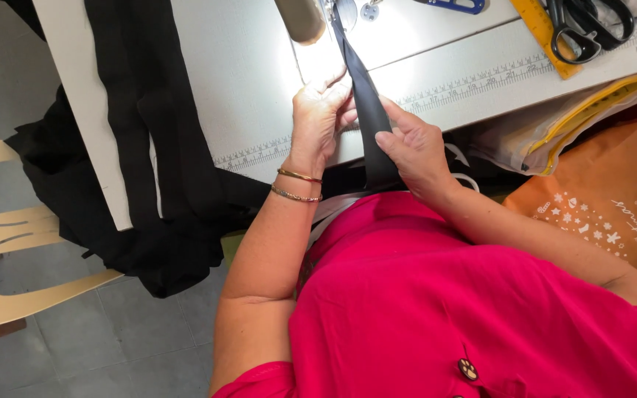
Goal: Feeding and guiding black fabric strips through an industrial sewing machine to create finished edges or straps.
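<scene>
While a narrow black fabric strip (369,110) runs from the bench (245,81) edge up under the sewing machine, the left hand (320,121) pinches its left edge and the right hand (414,151) grips its right side. Black cloth (149,147) drapes left; scissors (587,26) lie on a yellow ruler (543,33); an orange bag (606,206), contents hidden, stands right.

Narrow black fabric strip (369,110), plain. White worktop (245,81), printed grey ruler scale along edge. Yellow ruler (543,33). Black-handled scissors (587,26). Plain magenta-pink blouse (436,302). Gold bangles (298,184). Orange paper bag (606,199), white star pattern. Cream plastic chair (9,250). Grey tiled floor (134,346).
</scene>
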